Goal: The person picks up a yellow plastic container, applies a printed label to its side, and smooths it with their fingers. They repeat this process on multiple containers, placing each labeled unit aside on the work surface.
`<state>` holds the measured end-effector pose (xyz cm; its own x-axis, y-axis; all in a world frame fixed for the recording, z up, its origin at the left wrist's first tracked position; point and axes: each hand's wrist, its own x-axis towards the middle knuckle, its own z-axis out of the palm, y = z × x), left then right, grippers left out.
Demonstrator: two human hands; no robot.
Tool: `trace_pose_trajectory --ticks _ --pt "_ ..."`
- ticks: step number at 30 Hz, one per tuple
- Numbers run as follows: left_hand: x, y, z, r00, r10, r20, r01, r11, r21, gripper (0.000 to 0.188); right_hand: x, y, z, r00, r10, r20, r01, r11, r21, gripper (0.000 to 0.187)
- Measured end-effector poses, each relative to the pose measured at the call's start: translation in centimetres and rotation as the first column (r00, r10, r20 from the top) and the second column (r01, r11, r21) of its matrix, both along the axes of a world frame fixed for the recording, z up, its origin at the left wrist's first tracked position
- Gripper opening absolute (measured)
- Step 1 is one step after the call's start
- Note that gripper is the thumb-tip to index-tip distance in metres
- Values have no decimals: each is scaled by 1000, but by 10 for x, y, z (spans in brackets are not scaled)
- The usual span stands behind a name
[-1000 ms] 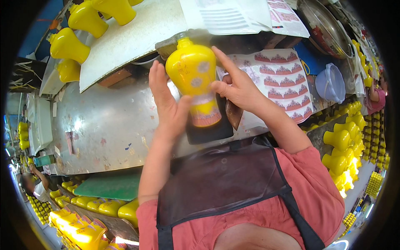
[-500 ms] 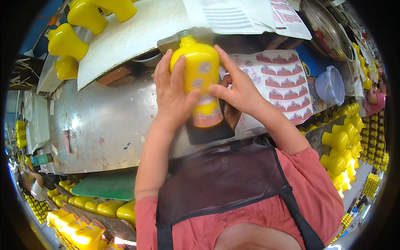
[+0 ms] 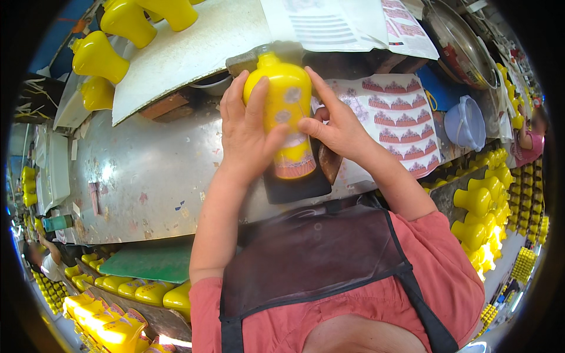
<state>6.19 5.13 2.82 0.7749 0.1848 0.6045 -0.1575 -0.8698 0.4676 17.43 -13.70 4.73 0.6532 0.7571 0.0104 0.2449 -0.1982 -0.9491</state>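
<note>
A glossy yellow bottle point(image 3: 280, 138) with a narrow neck and broad shoulders lies neck-away on a dark pad point(image 3: 297, 191) at the bench's near edge. Pale round flower prints and a pink patterned band near its base decorate the front. My left hand point(image 3: 250, 132) rests along the left side, fingers at the shoulder and thumb on the front. From the right, my right hand point(image 3: 338, 126) grips it, forefinger along the shoulder and thumb pressed on the printed face. A brown rounded object point(image 3: 329, 163), partly hidden, sits beside the bottle under my right hand.
Right of the bottle lies a sheet of pink decals point(image 3: 406, 123), with a lilac bucket point(image 3: 465, 122) beyond. More yellow bottles point(image 3: 100, 56) stand on a white board point(image 3: 176, 59) at far left. A metal basin point(image 3: 459, 44) leans at far right. Other people are at both sides.
Both hands keep nearly the same hold on the bottle. The view has shifted slightly; the bottle and hands appear a little further right and lower.
</note>
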Motion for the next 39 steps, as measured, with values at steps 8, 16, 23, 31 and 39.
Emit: trace_pose_trajectory --ticks 8,16,23,31,39 --pt "1 0 0 1000 0 -3 0 1000 -6 79 35 -3 13 943 -267 -198 278 960 33 39" --pt "1 -1 -6 1000 9 21 -9 1000 -2 87 20 10 60 830 156 535 -268 954 137 29" --pt "-1 -17 1 999 -25 -49 -5 840 -543 88 25 10 56 264 -224 938 -199 939 280 29" --pt "6 -32 9 990 -134 33 63 233 -970 73 -22 -27 24 604 191 774 -463 874 145 21" --pt "-10 -44 -1 982 -26 -186 -119 684 -720 84 -16 -19 29 985 -166 -40 158 976 -151 63"
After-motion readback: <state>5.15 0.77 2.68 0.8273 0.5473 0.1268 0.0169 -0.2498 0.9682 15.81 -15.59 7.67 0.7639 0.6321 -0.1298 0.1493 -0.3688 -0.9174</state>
